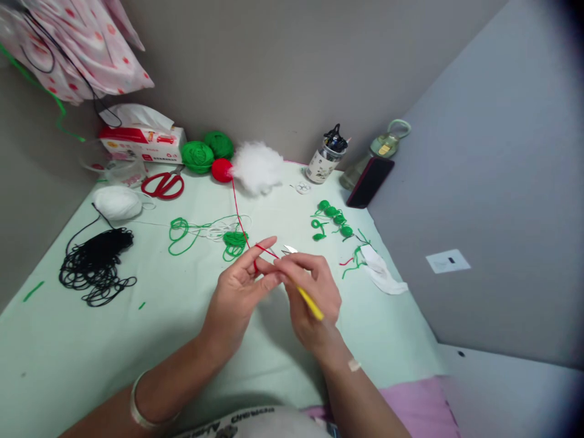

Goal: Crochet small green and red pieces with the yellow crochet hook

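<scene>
My left hand (pixel 239 289) is raised over the table with red yarn (pixel 238 210) looped round its fingers. The strand runs back to a red yarn ball (pixel 221 170) near the wall. My right hand (pixel 312 292) is closed on a yellow crochet hook (pixel 310 304), its tip meeting the yarn at my left fingertips. A small pair of silver snips (pixel 289 249) lies just beyond my fingers.
On the pale green table (pixel 182 340) lie black yarn (pixel 98 264), a white ball (pixel 117 202), red scissors (pixel 163 185), green balls (pixel 197 156), white stuffing (pixel 257 167), small green crocheted pieces (pixel 331 219), a tissue box (pixel 143 143), a jar (pixel 325 159), and a phone (pixel 369 182).
</scene>
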Demonstrator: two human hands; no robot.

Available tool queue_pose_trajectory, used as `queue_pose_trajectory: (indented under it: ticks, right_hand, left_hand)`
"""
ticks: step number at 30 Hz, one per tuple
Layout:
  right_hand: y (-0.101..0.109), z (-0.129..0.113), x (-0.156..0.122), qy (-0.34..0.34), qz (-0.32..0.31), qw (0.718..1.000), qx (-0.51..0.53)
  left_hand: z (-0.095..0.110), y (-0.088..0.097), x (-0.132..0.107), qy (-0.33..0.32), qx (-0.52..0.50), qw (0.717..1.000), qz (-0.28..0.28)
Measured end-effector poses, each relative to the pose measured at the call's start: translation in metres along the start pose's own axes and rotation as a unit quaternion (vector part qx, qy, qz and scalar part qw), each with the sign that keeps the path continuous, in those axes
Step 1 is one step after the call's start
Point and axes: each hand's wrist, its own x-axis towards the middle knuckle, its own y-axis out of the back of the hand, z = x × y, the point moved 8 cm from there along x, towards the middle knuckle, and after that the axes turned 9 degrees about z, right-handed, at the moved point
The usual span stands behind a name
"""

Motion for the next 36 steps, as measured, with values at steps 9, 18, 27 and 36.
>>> queue_pose_trajectory:
  ticks: [9,18,27,36]
  right_hand:
    - [0.003,0.03,0.009,-0.211,0.012,0.948,0.239]
    - [0.013,-0.015,0.008,0.021,-0.04,0.998,0.048]
    - [0.026,-0.018,0.011,0.009,0.021,0.997,0.076]
    - [0.014,-0.001,0.018,-0.111,0.008,0.975,0.19]
  left_hand:
    - [-0.004,-0.012,0.0,0.097,-0.034,0.992,-0.072]
    - [0.015,-0.003,-0.006,0.021,0.026,0.999,-0.03]
    - [0.0,-0.022,-0.019,0.191,-0.127,0.967,-0.109]
    - [0.01,-0.019,-0.017,0.052,-0.002,0.994,-0.094]
